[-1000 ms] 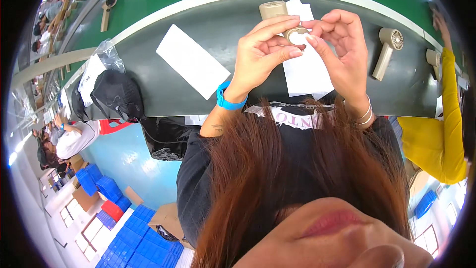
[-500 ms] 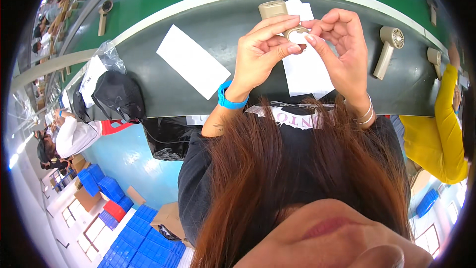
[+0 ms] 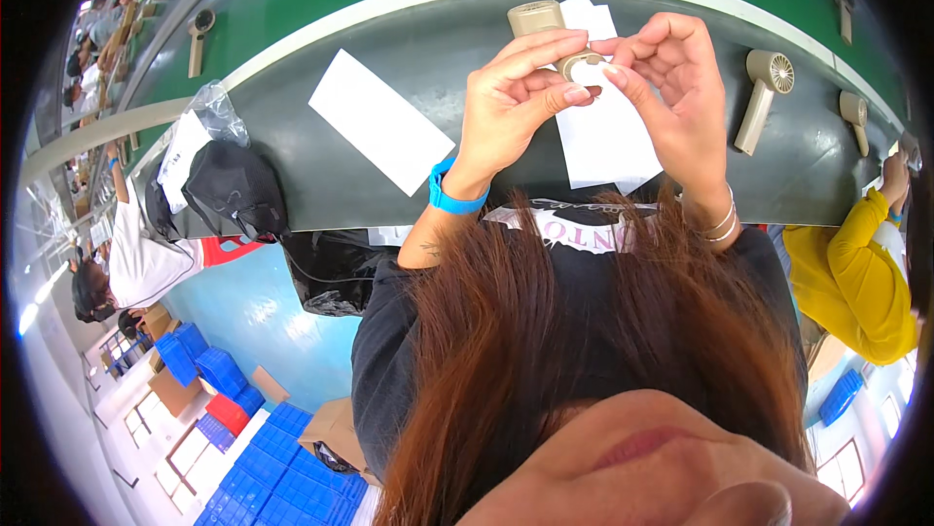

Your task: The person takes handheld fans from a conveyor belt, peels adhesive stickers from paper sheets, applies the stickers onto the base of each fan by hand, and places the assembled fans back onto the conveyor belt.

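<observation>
- The left hand [image 3: 516,88] has its grip closed around a beige piece [image 3: 580,60], which is raised over the worktop [image 3: 418,49] with its round end showing a white face [image 3: 588,75].
- The right hand [image 3: 673,88] is at the right side of the beige piece, thumb and index finger close together by the white face (whether this grip pinches anything, I cannot tell).
- Just beyond the beige piece, behind the left fingers, is a beige cylinder [image 3: 535,16]; whether the two join is hidden.
- Overlapping white sheets [image 3: 603,148] lie beneath the beige piece.
- A single white sheet [image 3: 381,123] lies to its left, slanted.
- A beige fan [image 3: 759,109] lies to its right, and a second fan [image 3: 855,115] farther right.
- A black bag [image 3: 232,185] sits well to its left.
</observation>
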Available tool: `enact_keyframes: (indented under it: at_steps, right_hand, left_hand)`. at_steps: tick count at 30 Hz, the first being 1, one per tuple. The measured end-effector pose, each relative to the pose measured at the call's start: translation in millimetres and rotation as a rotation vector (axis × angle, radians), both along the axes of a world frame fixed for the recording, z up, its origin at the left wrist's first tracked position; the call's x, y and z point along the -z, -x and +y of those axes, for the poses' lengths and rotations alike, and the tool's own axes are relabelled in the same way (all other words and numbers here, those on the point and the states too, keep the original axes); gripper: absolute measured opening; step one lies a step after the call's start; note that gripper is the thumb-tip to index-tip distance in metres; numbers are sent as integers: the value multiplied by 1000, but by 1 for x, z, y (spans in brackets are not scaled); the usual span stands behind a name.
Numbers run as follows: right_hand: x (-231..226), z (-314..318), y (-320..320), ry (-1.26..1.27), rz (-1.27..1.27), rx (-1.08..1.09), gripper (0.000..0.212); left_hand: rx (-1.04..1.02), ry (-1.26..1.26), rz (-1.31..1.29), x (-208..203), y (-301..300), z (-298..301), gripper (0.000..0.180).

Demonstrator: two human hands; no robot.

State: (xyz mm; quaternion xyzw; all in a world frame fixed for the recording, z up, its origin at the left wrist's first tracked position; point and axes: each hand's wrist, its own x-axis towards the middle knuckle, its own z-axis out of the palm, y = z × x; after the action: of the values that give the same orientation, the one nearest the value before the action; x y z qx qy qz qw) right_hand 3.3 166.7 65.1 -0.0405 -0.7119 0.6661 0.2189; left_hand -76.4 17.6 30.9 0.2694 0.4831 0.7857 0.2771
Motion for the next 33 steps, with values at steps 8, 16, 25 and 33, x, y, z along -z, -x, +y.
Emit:
enact_keyframes:
  at_steps: [8, 16, 25, 33]
  right_hand:
    - [-2, 0, 0, -43, -51, -46, 31]
    - [-7, 0, -2, -95, -81, -25, 31]
    - [-16, -7, -4, -251, -122, 28, 33]
    - [-25, -7, -7, -517, -135, 145, 37]
  left_hand:
    - [1, 17, -1, 1, 0, -1, 38]
    - [11, -1, -22, 0, -1, 0, 35]
    - [-30, -11, -16, 2, -4, 1, 33]
    - [-21, -9, -23, 1, -8, 6, 33]
